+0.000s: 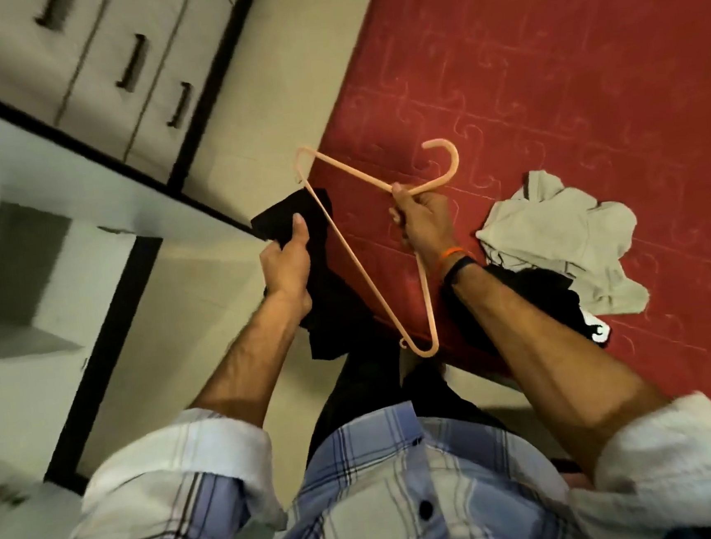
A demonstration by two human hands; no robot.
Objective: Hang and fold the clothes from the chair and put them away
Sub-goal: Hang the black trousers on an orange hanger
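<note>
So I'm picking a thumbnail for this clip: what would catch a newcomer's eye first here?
Probably the peach plastic hanger at the centre, held near its hook by the right hand. Beside it, the left hand grips a black garment that hangs down. Behind them the red patterned bedcover fills the upper right, with a crumpled grey garment lying on it.

Hanger (pixel 368 242) between hands — crumpled shirt (pixel 566 238) right, on bed (pixel 541 59); cabinets (pixel 83 78) left.
</note>
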